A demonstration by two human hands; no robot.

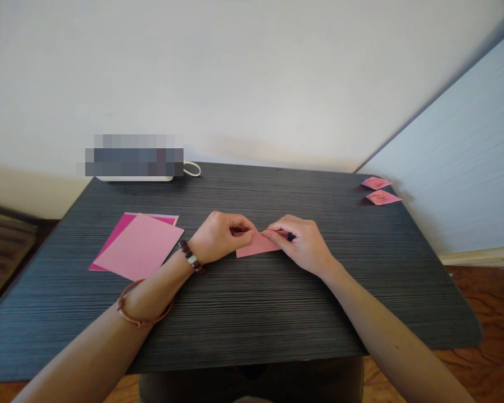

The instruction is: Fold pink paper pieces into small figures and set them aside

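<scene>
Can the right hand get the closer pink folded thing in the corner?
Probably yes, with a stretch: nothing stands between the right hand and the closer folded shape. The hand is pinching the pink paper, though, and would need to let go.

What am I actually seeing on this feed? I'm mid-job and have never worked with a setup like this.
There is no machine here: one person works with two bare hands, seen in a single picture from a camera worn on the head, looking forward and down. The left hand and right hand pinch a piece of pink paper between them, above a dark table. Beside the left forearm lie overlapping sheets, light pink over darker pink. At the far right corner sit two folded pink shapes. At the far left is a pale-based object, mostly blurred out, so I can't say what it is.
</scene>
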